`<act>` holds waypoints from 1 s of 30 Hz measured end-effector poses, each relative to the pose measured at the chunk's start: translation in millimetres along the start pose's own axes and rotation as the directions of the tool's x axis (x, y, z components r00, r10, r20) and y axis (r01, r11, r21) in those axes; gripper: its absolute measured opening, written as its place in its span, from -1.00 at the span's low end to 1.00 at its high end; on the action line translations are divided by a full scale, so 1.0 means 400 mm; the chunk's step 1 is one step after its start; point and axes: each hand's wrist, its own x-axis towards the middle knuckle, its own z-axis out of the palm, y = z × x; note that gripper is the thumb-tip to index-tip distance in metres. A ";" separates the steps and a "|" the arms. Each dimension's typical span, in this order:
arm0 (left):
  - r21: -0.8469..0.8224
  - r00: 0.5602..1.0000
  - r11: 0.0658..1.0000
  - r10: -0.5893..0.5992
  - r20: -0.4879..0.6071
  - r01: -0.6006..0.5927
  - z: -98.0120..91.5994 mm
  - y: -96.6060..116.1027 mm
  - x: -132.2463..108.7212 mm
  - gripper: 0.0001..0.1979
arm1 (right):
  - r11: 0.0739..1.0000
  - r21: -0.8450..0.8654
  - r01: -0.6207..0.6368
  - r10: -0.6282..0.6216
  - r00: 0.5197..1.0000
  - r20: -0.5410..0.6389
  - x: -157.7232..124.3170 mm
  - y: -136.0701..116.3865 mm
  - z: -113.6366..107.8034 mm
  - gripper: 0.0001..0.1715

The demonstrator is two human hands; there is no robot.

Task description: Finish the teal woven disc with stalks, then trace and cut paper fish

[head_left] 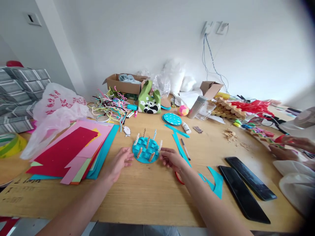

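A round teal paper disc (pixel 145 149) with woven slits and several twisted pipe-cleaner sticks standing in it lies on the wooden table (pixel 152 190). My left hand (pixel 119 160) rests at its left edge, fingers loosely curled and touching the rim. On the opposite side, my right hand (pixel 172 158) touches the disc's right edge with its fingers bent in. Neither hand lifts the disc. Teal paper offcuts (pixel 180 147) lie just right of my right hand.
A stack of coloured paper sheets (pixel 73 150) lies at left under a plastic bag (pixel 56 111). Behind are pipe cleaners (pixel 110 105), a panda bag (pixel 149 101), a second teal disc (pixel 171 119). Two black phones (pixel 243 191) lie right. Another person's hands (pixel 287 147) work at far right.
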 end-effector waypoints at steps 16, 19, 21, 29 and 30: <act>0.515 0.893 0.761 0.449 0.024 -0.396 0.003 0.031 0.151 -0.58 | 0.966 -0.092 0.243 -0.260 0.910 -0.324 -0.003 -0.093 -0.057 -0.57; 0.484 0.893 0.768 0.446 0.065 -0.419 0.018 0.029 0.170 -0.54 | 0.941 -0.146 0.304 -0.336 0.883 -0.328 -0.019 -0.107 -0.050 -0.55; 0.464 0.893 0.775 0.442 0.084 -0.428 0.022 0.027 0.179 -0.54 | 0.918 -0.194 0.345 -0.393 0.856 -0.336 -0.033 -0.119 -0.041 -0.53; 0.651 0.916 0.669 0.386 0.109 -0.359 -0.009 0.008 0.204 -0.65 | 0.688 -0.558 0.464 -0.631 0.763 -0.144 -0.050 -0.225 0.036 -0.66; 0.696 0.913 0.624 0.393 0.113 -0.354 -0.011 0.005 0.203 -0.68 | 0.620 -0.619 0.482 -0.653 0.754 -0.067 -0.041 -0.239 0.054 -0.71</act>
